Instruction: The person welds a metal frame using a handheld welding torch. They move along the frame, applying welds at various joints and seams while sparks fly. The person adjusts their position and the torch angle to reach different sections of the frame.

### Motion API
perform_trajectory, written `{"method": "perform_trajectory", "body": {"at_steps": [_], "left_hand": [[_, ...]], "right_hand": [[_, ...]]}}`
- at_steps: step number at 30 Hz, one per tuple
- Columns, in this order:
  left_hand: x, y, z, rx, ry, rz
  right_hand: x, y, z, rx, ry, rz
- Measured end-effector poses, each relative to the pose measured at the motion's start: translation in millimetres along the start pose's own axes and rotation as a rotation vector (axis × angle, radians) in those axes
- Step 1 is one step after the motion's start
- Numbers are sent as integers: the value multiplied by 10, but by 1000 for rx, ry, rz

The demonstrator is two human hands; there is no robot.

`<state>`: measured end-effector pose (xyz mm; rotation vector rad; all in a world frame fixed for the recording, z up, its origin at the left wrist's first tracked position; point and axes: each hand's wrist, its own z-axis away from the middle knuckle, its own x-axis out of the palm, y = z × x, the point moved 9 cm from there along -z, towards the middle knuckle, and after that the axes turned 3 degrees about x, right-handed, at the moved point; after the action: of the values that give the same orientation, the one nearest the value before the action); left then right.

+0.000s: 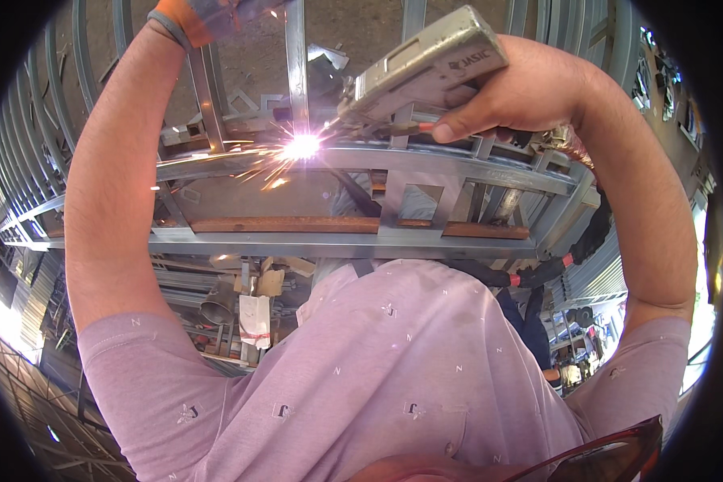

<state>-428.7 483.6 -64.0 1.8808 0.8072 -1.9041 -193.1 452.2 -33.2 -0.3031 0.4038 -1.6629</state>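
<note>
My right hand (516,95) is closed around a grey, gun-shaped welding gun (426,66), its thumb along the underside. The nozzle points down and left at a steel frame (450,166). A white-violet arc (301,146) burns where an upright square tube (296,64) meets the frame's long rail, and orange sparks fly left from it. At the upper left edge is my left hand (197,20) in an orange and grey glove, beside the frame's tubes. Its fingers are cut off by the picture's edge and blurred, so its hold is hidden.
A black cable (590,241) with red bands runs down past my right arm. Rows of metal tubes (36,120) stand at the left. Below the frame lie stacked metal lengths (181,285) and a white paper packet (255,321). Dark glasses (602,462) show at the lower right.
</note>
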Motion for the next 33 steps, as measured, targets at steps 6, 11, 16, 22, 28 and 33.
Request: {"method": "perform_trajectory", "body": {"at_steps": [6,11,16,22,28,33], "left_hand": [[-37,-60,6,33,64,193],[-18,-113,4,76,152,286],[-83,-128,20,37,105,325],[-167,-82,-28,24,122,370],[-167,-124,81,14,124,456],[-142,-129,102,18,118,451]], "right_hand": [[-18,59,-9,28,-20,-3],[-25,79,5,57,-36,-27],[-31,126,11,32,-20,-31],[-23,167,133,-71,26,-161],[-311,83,329,-45,118,-146],[-402,4,520,-59,193,-143]]}}
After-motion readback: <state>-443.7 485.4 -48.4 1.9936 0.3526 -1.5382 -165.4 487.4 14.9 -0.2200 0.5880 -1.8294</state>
